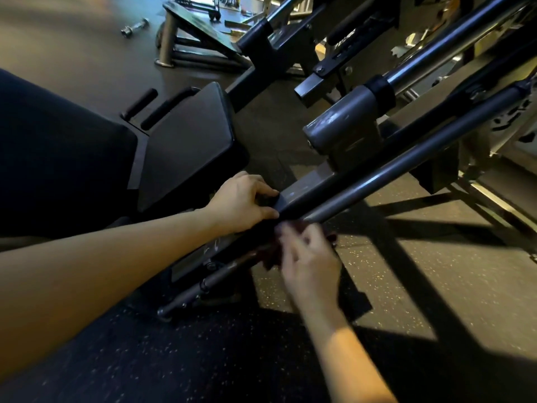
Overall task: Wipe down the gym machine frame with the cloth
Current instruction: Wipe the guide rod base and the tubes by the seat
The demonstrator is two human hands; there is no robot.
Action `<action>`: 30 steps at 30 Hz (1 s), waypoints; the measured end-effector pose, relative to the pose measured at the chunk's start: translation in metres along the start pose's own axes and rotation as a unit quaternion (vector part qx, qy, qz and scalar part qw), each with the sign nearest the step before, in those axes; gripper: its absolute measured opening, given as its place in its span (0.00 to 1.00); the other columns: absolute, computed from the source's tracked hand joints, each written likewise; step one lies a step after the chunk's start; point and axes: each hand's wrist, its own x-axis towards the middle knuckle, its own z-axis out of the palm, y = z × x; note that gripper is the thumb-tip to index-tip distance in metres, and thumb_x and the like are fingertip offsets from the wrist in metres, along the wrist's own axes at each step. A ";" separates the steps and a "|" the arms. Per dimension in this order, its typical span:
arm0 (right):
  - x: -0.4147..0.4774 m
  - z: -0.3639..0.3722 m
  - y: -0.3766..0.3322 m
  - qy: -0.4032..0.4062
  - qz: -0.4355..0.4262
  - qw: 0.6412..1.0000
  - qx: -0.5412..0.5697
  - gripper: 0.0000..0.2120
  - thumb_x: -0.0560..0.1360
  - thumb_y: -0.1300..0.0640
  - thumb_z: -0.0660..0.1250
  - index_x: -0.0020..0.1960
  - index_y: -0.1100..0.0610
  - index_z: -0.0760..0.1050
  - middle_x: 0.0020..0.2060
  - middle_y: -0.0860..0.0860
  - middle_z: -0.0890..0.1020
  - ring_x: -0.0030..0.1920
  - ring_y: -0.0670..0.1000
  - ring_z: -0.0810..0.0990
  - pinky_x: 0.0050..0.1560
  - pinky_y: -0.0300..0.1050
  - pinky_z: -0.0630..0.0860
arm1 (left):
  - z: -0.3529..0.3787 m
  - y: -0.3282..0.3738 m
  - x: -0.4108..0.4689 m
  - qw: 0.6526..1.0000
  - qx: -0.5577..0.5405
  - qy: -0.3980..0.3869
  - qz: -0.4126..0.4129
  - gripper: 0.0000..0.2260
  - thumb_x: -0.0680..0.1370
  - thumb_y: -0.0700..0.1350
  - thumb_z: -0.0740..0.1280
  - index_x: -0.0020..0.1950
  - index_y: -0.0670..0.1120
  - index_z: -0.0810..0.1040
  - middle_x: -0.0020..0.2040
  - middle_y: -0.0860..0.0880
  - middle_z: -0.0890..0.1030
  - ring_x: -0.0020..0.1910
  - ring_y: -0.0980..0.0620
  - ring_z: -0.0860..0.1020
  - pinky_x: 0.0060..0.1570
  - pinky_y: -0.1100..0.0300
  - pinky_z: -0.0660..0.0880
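from my head camera, looking down: my left hand [242, 200] is closed around the flat dark beam of the machine frame [308, 189], fingers curled over its top edge and thumb along the near side. my right hand [305, 257] sits just below and in front of it, blurred, with the fingers bunched around a dark reddish cloth [268, 257]. the cloth is pressed against the round grey tube [406, 167] that runs beside the flat beam, low down near where the tube meets a thinner rod [215, 279]; how much of the cloth wraps the tube i cannot tell, since my hand covers most of it. both hands are close together, nearly touching across the beam.

to the left of the frame sits the black padded seat [189, 141], with a larger dark pad [58, 158] at the far left edge. the tube climbs up and to the right toward a grey bracket [343, 126]. the speckled rubber floor [436, 271] lies under everything, crossed by hard shadows. far up on the floor a chrome dumbbell [135, 27] lies well apart from the machine.
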 end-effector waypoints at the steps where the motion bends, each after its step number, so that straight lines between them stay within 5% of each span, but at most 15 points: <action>1: 0.013 -0.012 0.011 0.038 0.033 0.999 -0.011 0.12 0.81 0.54 0.67 0.64 0.51 0.79 0.47 0.48 0.73 0.40 0.45 0.73 0.37 0.42 0.77 | 0.000 0.001 0.001 1.000 -0.004 -0.002 -0.003 0.23 0.75 0.56 0.75 0.68 0.51 0.81 0.57 0.54 0.80 0.58 0.52 0.72 0.56 0.58 0.69; 6: 0.022 -0.015 0.011 0.086 0.114 0.990 -0.001 0.13 0.81 0.54 0.66 0.65 0.52 0.79 0.50 0.47 0.71 0.44 0.42 0.70 0.42 0.34 0.71 | -0.003 -0.002 0.003 0.999 -0.030 -0.014 -0.015 0.22 0.73 0.54 0.78 0.64 0.49 0.83 0.54 0.55 0.80 0.56 0.54 0.76 0.59 0.54 0.75; 13: -0.042 0.038 -0.046 -0.138 0.052 0.989 0.027 0.09 0.77 0.53 0.68 0.56 0.48 0.81 0.52 0.49 0.74 0.46 0.50 0.79 0.46 0.50 0.82 | -0.008 0.004 -0.012 0.995 -0.076 -0.014 -0.059 0.20 0.76 0.53 0.75 0.67 0.52 0.81 0.56 0.57 0.79 0.57 0.56 0.77 0.60 0.55 0.76; 20: -0.009 -0.021 -0.027 -0.142 0.077 0.975 0.153 0.07 0.79 0.53 0.69 0.57 0.49 0.80 0.49 0.41 0.78 0.49 0.37 0.77 0.51 0.28 0.72 | -0.006 0.017 -0.074 0.956 -0.156 0.167 -0.184 0.04 0.77 0.50 0.73 0.52 0.54 0.83 0.44 0.58 0.81 0.44 0.59 0.80 0.49 0.52 0.80; 24: 0.005 -0.046 -0.025 -0.234 0.106 0.944 0.206 0.09 0.78 0.53 0.70 0.54 0.43 0.74 0.47 0.39 0.77 0.50 0.36 0.77 0.50 0.31 0.74 | 0.015 0.047 -0.116 0.928 -0.204 0.158 -0.268 0.05 0.78 0.48 0.72 0.44 0.56 0.79 0.39 0.57 0.82 0.39 0.61 0.80 0.40 0.57 0.78; 30: 0.022 -0.064 -0.013 -0.320 0.166 0.863 0.354 0.17 0.77 0.62 0.71 0.58 0.43 0.74 0.48 0.46 0.80 0.50 0.40 0.81 0.54 0.43 0.81 | 0.036 0.065 -0.132 0.906 -0.297 0.083 -0.291 0.20 0.74 0.37 0.71 0.64 0.54 0.81 0.61 0.64 0.75 0.63 0.63 0.74 0.66 0.58 0.74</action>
